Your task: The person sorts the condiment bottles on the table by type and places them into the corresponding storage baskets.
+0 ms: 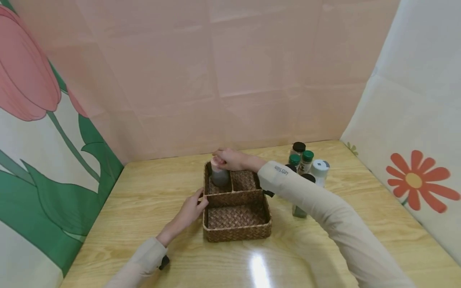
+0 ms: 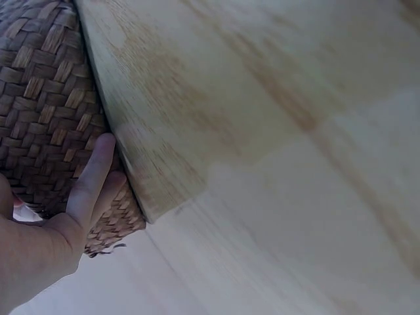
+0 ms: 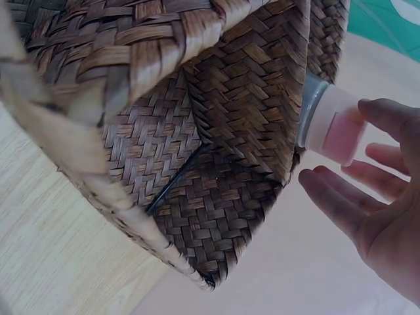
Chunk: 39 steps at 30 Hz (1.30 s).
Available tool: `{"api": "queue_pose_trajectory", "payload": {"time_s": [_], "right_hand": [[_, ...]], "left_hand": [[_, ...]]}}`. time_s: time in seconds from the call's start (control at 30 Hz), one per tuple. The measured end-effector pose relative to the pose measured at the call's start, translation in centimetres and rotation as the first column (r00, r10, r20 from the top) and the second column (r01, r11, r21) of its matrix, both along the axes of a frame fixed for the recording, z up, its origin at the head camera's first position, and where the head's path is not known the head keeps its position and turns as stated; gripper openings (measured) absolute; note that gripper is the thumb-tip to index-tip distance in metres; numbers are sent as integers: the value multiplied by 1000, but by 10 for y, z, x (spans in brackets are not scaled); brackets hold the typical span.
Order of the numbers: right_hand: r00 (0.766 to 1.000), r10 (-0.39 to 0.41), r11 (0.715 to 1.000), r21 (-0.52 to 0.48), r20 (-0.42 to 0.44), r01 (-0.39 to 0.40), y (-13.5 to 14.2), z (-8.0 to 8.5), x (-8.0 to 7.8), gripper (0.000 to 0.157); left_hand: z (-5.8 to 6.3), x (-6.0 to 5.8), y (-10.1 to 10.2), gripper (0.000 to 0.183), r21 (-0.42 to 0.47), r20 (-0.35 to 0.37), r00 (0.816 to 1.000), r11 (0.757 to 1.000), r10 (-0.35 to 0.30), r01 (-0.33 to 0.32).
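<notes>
A brown woven basket (image 1: pixel 237 234) stands on the table, divided into one wide front compartment and two smaller back ones. In the back left compartment is a grey bottle (image 1: pixel 220 179) with a pale pink cap, standing upright. My right hand (image 1: pixel 232 159) reaches over from the right and holds the bottle by its cap (image 3: pixel 338 128), fingertips on either side of it. Against the basket's left side rests my left hand (image 1: pixel 191 208), the thumb at the rim. Its fingers (image 2: pixel 92 177) lie straight along the outer woven wall in the left wrist view.
Right of the basket stands a group of jars: a black-capped jar (image 1: pixel 298 148), a green-capped jar (image 1: pixel 307 158) and a white container (image 1: pixel 320 170) among them. My right sleeve (image 1: pixel 324 204) covers part of the group. A pink backdrop (image 1: pixel 230 80) hangs behind the table.
</notes>
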State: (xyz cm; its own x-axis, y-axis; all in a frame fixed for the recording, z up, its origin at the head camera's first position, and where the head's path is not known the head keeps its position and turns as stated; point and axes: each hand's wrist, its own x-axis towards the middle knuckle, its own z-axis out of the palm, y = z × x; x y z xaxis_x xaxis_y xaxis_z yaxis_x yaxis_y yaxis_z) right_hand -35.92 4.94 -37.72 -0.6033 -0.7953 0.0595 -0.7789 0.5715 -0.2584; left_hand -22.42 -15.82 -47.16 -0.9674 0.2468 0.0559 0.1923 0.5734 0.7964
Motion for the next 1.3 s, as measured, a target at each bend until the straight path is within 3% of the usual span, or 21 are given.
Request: {"api": "queue_pose_trajectory", "payload": {"time_s": [0.2,0.47,0.77,1.1,1.3], "right_hand": [[1000,-9,1000,3,-29,9,4,3,0,51],[997,-80,995,67,18,78,9,7,-1,53],[996,-79,995,64,42,77,14,12,0,53],[999,-46,995,85,-28,49,24,14,2,55],[997,-71,992,102,20,69,32,17,3,55]], "left_hand": [[2,1,0,58,5,29,1000,1000,-1,1],[1,2,-2,59,13,65,998,1000,5,-6],[4,-1,-5,61,-8,87,996,1000,11,-10],[2,-1,-2,60,27,93,996,1000,10,-12],[3,-3,-2,59,31,78,997,999,18,-21]]}}
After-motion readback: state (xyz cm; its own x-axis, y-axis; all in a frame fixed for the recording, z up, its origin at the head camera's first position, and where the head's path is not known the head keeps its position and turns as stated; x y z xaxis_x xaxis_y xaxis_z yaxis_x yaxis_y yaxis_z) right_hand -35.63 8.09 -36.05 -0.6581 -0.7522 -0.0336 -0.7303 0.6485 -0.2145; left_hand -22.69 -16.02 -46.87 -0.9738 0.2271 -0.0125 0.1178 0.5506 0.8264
